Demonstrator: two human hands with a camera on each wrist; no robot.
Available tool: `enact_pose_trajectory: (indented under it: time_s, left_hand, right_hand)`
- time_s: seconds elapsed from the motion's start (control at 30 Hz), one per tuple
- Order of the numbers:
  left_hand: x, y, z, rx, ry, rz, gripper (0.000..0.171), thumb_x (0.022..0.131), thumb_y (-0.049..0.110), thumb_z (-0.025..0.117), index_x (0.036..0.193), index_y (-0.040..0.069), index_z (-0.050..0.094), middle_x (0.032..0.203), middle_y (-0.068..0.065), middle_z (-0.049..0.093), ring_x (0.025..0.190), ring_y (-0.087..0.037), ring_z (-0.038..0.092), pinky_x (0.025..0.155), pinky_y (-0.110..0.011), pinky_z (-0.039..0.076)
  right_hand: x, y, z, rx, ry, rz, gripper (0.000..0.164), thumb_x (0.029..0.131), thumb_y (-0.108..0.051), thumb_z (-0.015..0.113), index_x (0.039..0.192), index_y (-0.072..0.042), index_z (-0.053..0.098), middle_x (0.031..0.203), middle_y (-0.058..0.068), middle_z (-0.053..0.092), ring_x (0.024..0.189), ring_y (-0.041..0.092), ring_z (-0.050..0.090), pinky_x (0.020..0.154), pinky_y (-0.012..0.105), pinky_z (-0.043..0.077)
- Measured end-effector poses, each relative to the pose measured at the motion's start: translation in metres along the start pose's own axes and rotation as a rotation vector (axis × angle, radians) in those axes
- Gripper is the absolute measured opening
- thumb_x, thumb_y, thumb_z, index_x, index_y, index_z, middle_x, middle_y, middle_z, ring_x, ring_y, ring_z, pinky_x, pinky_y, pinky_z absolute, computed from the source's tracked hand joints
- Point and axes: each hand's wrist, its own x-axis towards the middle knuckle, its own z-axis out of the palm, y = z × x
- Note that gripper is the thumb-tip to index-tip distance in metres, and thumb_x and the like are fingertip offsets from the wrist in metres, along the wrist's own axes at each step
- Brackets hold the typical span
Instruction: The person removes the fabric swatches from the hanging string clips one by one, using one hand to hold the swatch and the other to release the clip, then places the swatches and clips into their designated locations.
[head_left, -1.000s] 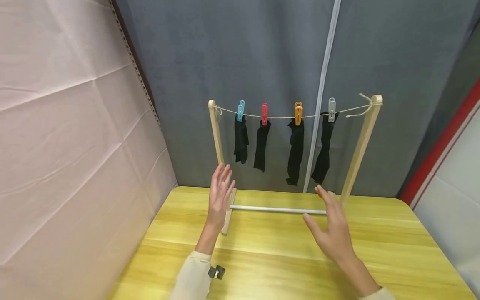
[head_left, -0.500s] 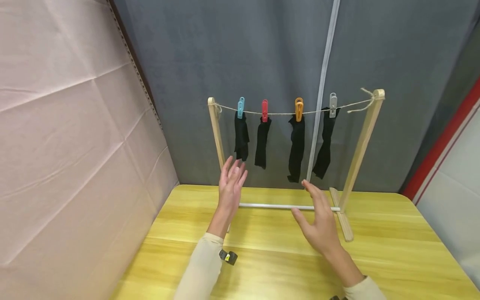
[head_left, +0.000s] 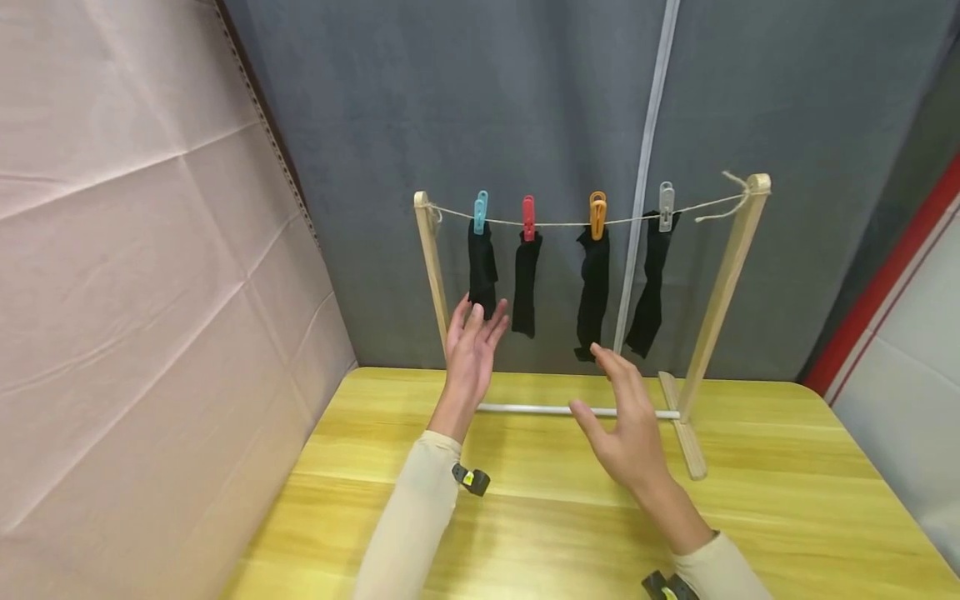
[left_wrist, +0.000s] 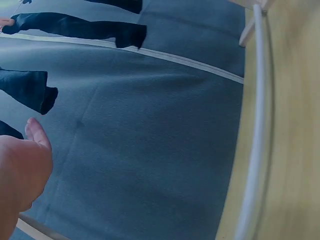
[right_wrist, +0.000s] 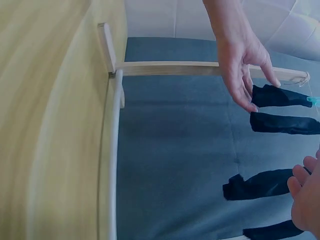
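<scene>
Several black socks hang from a string. In the head view, the leftmost sock [head_left: 482, 258] is under a light-blue clothespin [head_left: 481, 213], and the second sock [head_left: 525, 283] under a red clothespin [head_left: 528, 218]. An orange clothespin [head_left: 597, 217] grips the third sock [head_left: 594, 287], a clear grey clothespin [head_left: 666, 207] the rightmost sock [head_left: 649, 292]. My left hand [head_left: 470, 358] is raised at the leftmost sock's lower end, fingers spread and loosely bent; whether it touches the cloth is unclear. Below the third sock, my right hand [head_left: 628, 429] hovers with thumb and fingers apart, holding nothing.
The string [head_left: 555, 224] is tied between the left wooden post [head_left: 431, 258] and right wooden post [head_left: 723, 292]. A white rod [head_left: 540, 409] joins the posts low down, above the yellow wood-grain table [head_left: 555, 533]. A grey curtain [head_left: 360, 167] stands behind.
My left hand has moved right and up, from beside the left post to the leftmost sock's lower end. My right hand has shifted left and slightly up. The socks still hang from their clothespins.
</scene>
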Motion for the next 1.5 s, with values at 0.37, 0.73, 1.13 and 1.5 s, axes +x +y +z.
enact_pose_trajectory:
  time_s: [0.37, 0.73, 1.13, 1.5]
  left_hand:
    - [0.014, 0.004, 0.009, -0.103, 0.075, 0.074, 0.032, 0.101, 0.017, 0.072, 0.13, 0.006, 0.063, 0.136, -0.012, 0.062, 0.113, -0.024, 0.075, 0.101, -0.031, 0.062]
    - [0.018, 0.007, 0.01, -0.185, -0.006, 0.075, 0.039, 0.096, 0.017, 0.079, 0.13, 0.003, 0.065, 0.124, -0.012, 0.071, 0.111, -0.024, 0.076, 0.101, -0.033, 0.062]
    - [0.02, 0.008, 0.012, -0.148, -0.075, 0.043, 0.047, 0.085, 0.031, 0.087, 0.121, 0.006, 0.07, 0.115, -0.009, 0.078, 0.108, -0.02, 0.077, 0.103, -0.031, 0.061]
    - [0.025, 0.012, 0.013, -0.074, -0.031, 0.049, 0.027, 0.106, 0.022, 0.064, 0.125, 0.003, 0.07, 0.113, -0.01, 0.077, 0.103, -0.016, 0.078, 0.1, -0.031, 0.062]
  right_hand:
    - [0.039, -0.015, 0.005, 0.006, 0.03, -0.033, 0.074, 0.09, -0.014, 0.079, 0.157, -0.014, 0.05, 0.156, 0.01, 0.055, 0.141, 0.031, 0.053, 0.118, 0.014, 0.037]
    - [0.074, -0.027, 0.008, 0.001, 0.04, -0.106, 0.071, 0.092, -0.021, 0.077, 0.156, -0.012, 0.051, 0.155, 0.012, 0.056, 0.142, 0.031, 0.053, 0.118, 0.026, 0.044]
    - [0.11, -0.04, 0.009, -0.058, 0.036, -0.2, 0.066, 0.098, -0.039, 0.071, 0.155, -0.012, 0.053, 0.152, 0.013, 0.06, 0.141, 0.032, 0.053, 0.118, 0.055, 0.045]
    - [0.16, -0.061, 0.017, -0.227, -0.072, -0.281, 0.055, 0.099, -0.034, 0.074, 0.148, -0.012, 0.061, 0.142, 0.011, 0.068, 0.132, 0.034, 0.054, 0.11, 0.057, 0.041]
